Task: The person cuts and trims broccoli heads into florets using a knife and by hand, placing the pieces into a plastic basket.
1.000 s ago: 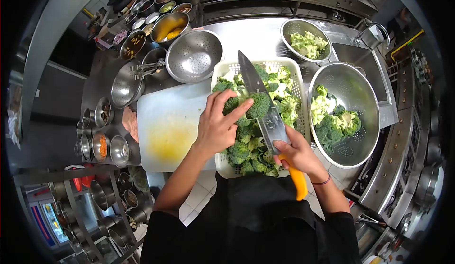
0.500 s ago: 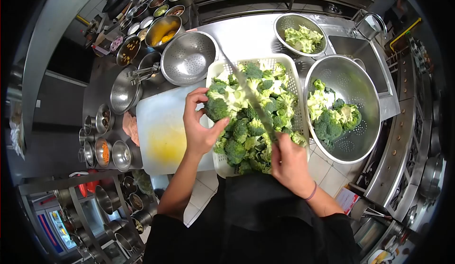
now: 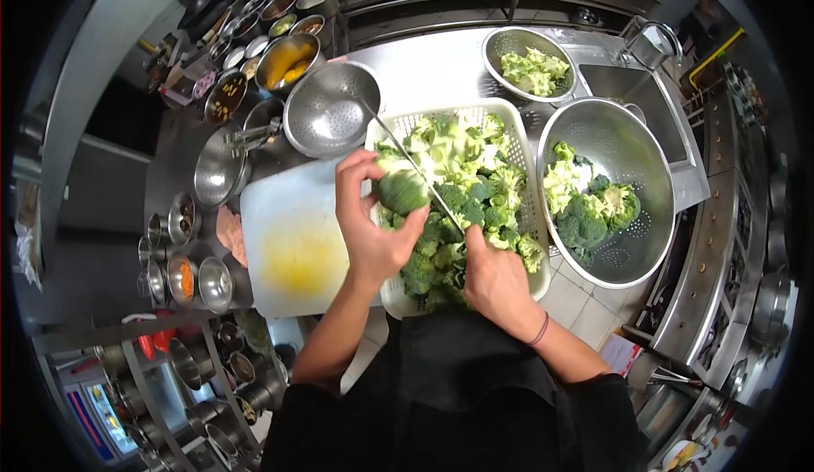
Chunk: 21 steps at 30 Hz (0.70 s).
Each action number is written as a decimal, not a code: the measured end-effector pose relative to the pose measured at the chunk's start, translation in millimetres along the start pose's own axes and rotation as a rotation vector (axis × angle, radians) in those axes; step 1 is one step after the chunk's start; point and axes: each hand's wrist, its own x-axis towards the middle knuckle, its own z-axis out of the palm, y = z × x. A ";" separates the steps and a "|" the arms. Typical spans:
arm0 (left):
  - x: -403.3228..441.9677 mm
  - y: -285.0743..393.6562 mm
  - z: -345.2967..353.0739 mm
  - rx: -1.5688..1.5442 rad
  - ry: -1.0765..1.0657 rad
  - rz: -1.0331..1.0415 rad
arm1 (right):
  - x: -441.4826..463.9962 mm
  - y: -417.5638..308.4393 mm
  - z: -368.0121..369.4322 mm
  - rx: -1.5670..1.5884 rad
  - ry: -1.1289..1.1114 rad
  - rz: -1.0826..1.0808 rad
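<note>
My left hand is closed around a broccoli head, its thumb on the near side, above the left part of a white plastic basket. My right hand grips the handle of a long knife. The blade slants up and left, its edge turned toward me, close along the right side of the held broccoli; whether it touches I cannot tell. Cut broccoli florets fill the basket below both hands.
Left of the basket lies a white cutting board with a yellow stain. A perforated steel bowl stands behind it. To the right are a large colander holding broccoli, a smaller colander with pale green pieces, and a sink.
My right hand has moved left with the knife, and the blade has turned edge-on beside the broccoli. My left hand has shifted slightly right, rotating the broccoli head.
</note>
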 end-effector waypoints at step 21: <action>-65.6 -36.2 -65.7 -1.124 0.253 -0.612 | 27.1 22.5 -15.3 -0.139 0.096 0.035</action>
